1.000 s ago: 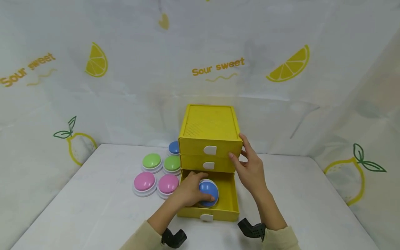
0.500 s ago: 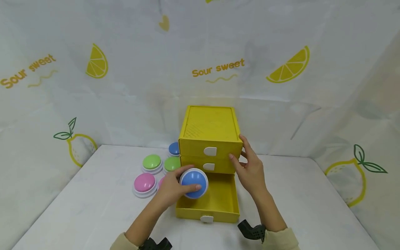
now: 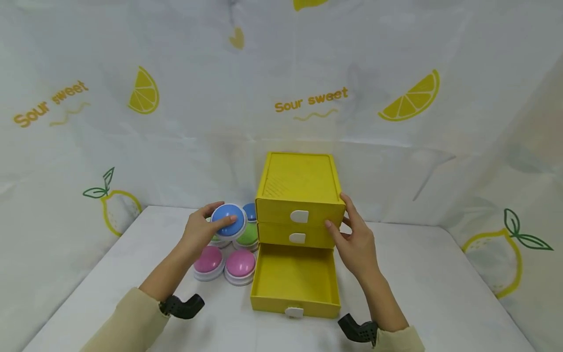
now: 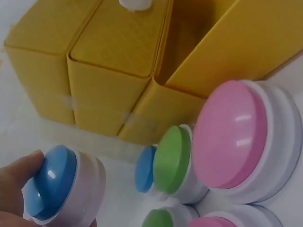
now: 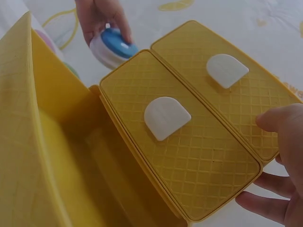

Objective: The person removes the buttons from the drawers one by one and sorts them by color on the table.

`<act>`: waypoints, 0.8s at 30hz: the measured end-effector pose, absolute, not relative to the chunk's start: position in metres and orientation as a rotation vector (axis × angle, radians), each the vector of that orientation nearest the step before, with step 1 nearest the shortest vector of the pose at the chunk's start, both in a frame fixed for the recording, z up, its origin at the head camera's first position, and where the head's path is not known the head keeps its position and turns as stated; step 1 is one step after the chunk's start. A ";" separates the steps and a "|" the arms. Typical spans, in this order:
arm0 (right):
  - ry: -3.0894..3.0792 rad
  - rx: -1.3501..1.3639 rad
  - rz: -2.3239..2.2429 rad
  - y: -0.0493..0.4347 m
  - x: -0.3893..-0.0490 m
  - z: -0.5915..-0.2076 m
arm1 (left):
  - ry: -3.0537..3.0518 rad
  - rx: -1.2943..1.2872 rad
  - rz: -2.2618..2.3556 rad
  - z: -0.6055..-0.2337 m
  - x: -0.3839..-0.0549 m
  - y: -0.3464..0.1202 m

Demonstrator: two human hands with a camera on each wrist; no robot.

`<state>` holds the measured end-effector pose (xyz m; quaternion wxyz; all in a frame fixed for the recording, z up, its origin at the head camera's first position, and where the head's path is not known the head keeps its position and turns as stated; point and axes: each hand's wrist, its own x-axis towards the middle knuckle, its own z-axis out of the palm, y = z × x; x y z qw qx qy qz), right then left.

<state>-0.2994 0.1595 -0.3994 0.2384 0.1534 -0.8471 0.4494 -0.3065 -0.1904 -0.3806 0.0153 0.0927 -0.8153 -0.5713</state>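
In the head view, a blue dome button with a white base [image 3: 226,222] is held up by my left hand [image 3: 198,234], the thumb on its dome. It hangs over the other buttons, partly hiding a green one. A yellow three-drawer unit [image 3: 299,178] stands in the middle, its bottom drawer [image 3: 272,304] pulled out with nothing in it. My right hand [image 3: 357,247] grips the unit's right front corner, thumb on the front and fingers along the side. In the left wrist view, the raised blue button [image 4: 54,182] is tilted, apart from the rest.
Left of the unit sit two pink buttons [image 3: 240,264], green buttons [image 3: 248,235] and another blue button [image 3: 249,211], close together on the white table [image 3: 409,283]. A white sheet printed with lemons [image 3: 211,122] hangs behind the table.
My left hand has lifted the blue button out of the bottom drawer and carried it left and away over the other buttons. My right hand has stayed on the drawer unit.
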 end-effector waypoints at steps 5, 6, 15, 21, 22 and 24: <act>-2.343 0.403 1.222 0.164 -0.298 -0.402 | -2.307 0.410 -1.885 -0.393 -0.351 -0.201; -2.344 0.405 1.220 0.164 -0.298 -0.402 | -2.286 0.431 -1.885 -0.396 -0.359 -0.203; -2.316 0.433 1.259 0.160 -0.302 -0.401 | -2.202 0.565 -1.845 -0.417 -0.399 -0.217; -2.325 0.418 1.222 0.160 -0.300 -0.404 | -2.326 0.589 -1.880 -0.435 -0.414 -0.221; -2.321 0.418 1.212 0.160 -0.299 -0.404 | -2.352 0.603 -1.872 -0.438 -0.416 -0.221; -2.310 0.421 1.194 0.161 -0.299 -0.404 | -2.421 0.620 -1.824 -0.442 -0.420 -0.221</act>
